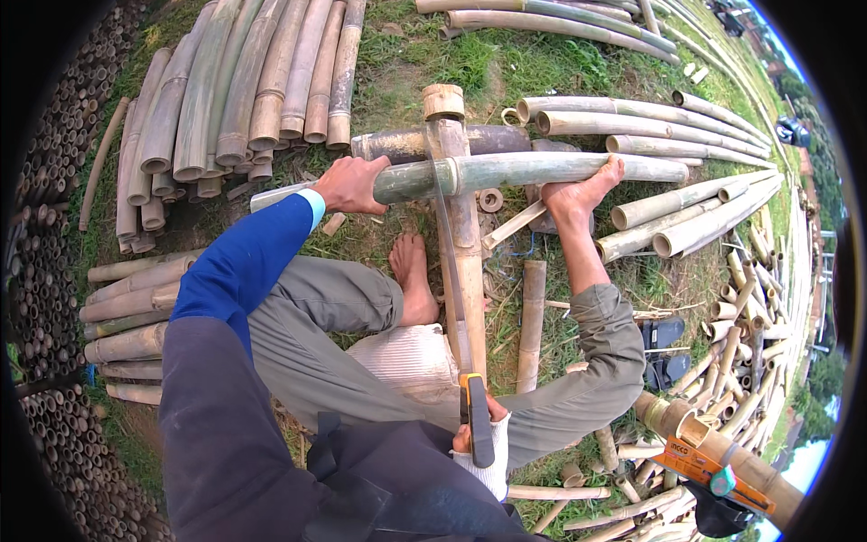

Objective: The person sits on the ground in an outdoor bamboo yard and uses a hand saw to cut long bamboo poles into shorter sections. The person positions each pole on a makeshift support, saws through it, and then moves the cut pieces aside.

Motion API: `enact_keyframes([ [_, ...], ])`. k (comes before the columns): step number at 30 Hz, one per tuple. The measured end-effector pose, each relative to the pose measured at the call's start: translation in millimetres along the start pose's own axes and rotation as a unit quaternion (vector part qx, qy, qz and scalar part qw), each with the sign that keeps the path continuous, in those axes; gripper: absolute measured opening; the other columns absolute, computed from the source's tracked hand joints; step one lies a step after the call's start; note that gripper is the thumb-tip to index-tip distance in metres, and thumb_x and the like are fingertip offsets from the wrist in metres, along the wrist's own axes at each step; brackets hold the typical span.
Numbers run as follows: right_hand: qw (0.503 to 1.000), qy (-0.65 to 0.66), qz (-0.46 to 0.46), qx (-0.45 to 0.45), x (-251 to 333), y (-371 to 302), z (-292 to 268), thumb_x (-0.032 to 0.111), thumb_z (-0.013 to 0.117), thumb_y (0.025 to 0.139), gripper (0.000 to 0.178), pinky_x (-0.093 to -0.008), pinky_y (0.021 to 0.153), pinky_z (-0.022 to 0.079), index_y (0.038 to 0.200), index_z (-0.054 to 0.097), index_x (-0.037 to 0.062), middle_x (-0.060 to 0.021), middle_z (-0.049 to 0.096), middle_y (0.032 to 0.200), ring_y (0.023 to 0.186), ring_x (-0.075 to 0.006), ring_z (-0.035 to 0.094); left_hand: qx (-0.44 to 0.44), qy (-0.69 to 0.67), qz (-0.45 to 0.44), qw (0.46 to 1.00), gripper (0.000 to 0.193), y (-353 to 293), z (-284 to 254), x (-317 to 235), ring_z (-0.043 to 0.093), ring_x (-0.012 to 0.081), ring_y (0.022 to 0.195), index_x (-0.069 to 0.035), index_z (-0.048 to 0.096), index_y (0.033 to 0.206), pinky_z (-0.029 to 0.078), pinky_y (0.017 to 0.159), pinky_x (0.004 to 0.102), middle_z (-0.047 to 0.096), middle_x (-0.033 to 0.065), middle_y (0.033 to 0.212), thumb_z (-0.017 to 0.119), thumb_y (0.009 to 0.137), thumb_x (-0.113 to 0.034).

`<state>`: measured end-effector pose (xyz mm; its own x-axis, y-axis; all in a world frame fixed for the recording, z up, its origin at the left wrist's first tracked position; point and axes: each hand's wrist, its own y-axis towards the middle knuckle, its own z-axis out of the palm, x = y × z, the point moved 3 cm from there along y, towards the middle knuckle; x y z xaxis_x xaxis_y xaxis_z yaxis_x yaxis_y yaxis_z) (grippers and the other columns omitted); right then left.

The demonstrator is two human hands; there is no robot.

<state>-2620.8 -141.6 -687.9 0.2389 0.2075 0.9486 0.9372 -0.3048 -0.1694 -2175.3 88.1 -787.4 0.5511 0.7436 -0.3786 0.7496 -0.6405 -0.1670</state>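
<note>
My left hand (352,185) wraps round a green bamboo pole (524,170) that lies crosswise over an upright-looking bamboo piece (462,235). In my right hand (488,425), low and near my body, is the yellow and black handle of a handsaw (477,420). The saw's long blade runs away from me and meets the pole just right of my left hand. Whether the teeth have cut into the pole, I cannot tell. My raised right foot (578,194) presses against the pole's right part, and my left foot (413,280) stands on the ground.
Stacked bamboo poles (244,81) lie at the far left, with more poles (650,126) at the right. Short cut pieces (759,343) heap up beyond a pair of dark sandals (666,352). An orange flat thing (709,474) rests against a thick bamboo (664,417) at lower right.
</note>
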Motion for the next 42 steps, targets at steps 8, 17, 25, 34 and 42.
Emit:
enact_keyframes([
  [8, 0.993, 0.055, -0.082, 0.068, 25, 283, 100, -0.004, 0.067, 0.096, 0.056, -0.0295, 0.092, 0.052, 0.149, 0.051, 0.0041, -0.0098, 0.063, 0.124, 0.102, -0.0161, 0.061, -0.008, 0.008, -0.004, 1.0, 0.08, -1, -4, 0, 0.077, 0.0464, 0.091, -0.002, 0.065, 0.131, 0.062, 0.087, 0.0535, 0.079, 0.0263, 0.096, 0.088, 0.071, -0.049],
  [17, 0.993, -0.014, 0.11, 0.033, -8, -4, -10, 0.005, 0.061, 0.095, 0.065, -0.0281, 0.091, 0.054, 0.157, 0.044, -0.0022, -0.0174, 0.061, 0.138, 0.111, -0.0148, 0.064, 0.012, -0.018, -0.01, 1.0, 0.077, -12, -2, 6, 0.077, 0.0453, 0.091, -0.004, 0.064, 0.131, 0.061, 0.086, 0.0539, 0.078, 0.0256, 0.095, 0.088, 0.071, -0.047],
  [25, 0.985, 0.033, -0.165, 0.038, 16, 292, 110, -0.005, 0.067, 0.094, 0.054, -0.0292, 0.087, 0.053, 0.145, 0.052, 0.0035, -0.0057, 0.062, 0.107, 0.092, -0.0144, 0.058, 0.0, -0.003, -0.017, 1.0, 0.078, -7, -6, 5, 0.077, 0.0458, 0.095, -0.005, 0.066, 0.131, 0.061, 0.089, 0.0536, 0.078, 0.0271, 0.098, 0.088, 0.069, -0.048],
  [34, 0.996, -0.074, -0.033, 0.041, 2, 14, -2, 0.008, 0.063, 0.097, 0.062, -0.0336, 0.109, 0.049, 0.154, 0.044, -0.0031, -0.0182, 0.06, 0.141, 0.123, -0.0223, 0.063, 0.009, -0.017, -0.012, 1.0, 0.078, -11, -1, 10, 0.076, 0.0469, 0.092, -0.004, 0.065, 0.131, 0.06, 0.087, 0.0552, 0.078, 0.0268, 0.096, 0.088, 0.069, -0.047],
  [42, 0.992, 0.05, -0.09, 0.071, 0, 278, 107, -0.009, 0.066, 0.09, 0.064, -0.0278, 0.09, 0.052, 0.152, 0.051, 0.0024, -0.0065, 0.063, 0.12, 0.096, -0.0133, 0.059, 0.0, -0.005, -0.015, 1.0, 0.079, -8, -8, 8, 0.077, 0.046, 0.093, -0.003, 0.065, 0.131, 0.061, 0.088, 0.0548, 0.078, 0.0267, 0.098, 0.088, 0.069, -0.048],
])
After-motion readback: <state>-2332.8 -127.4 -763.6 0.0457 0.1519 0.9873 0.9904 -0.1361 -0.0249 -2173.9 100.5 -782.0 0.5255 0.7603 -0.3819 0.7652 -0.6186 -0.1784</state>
